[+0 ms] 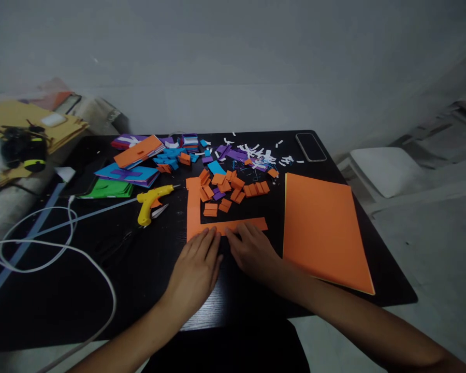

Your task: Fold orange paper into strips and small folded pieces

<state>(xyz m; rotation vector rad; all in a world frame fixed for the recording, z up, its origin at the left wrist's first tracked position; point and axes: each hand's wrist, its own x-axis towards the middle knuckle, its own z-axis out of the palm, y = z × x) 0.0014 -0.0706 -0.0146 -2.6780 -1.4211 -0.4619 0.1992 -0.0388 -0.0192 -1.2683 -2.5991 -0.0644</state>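
An orange paper strip (236, 226) lies crosswise on the black table, meeting an upright orange strip (193, 207) at its left end, so together they form an L. My left hand (198, 261) rests flat on the corner, its fingers stretched forward over the paper. On the crosswise strip's lower edge, my right hand (252, 248) presses with its fingertips, the fingers partly bent and spread. Small folded orange pieces (225, 186) lie scattered just beyond the strips. Between the hands, the strip's lower edge is partly covered by fingertips.
Large orange sheets (322, 228) lie at right, below a phone (311, 147). A yellow glue gun (151, 201) and scissors (120, 243) lie left, near a white cable (97, 264). Folded colored papers (128, 173) and white scraps (256, 153) cover the back.
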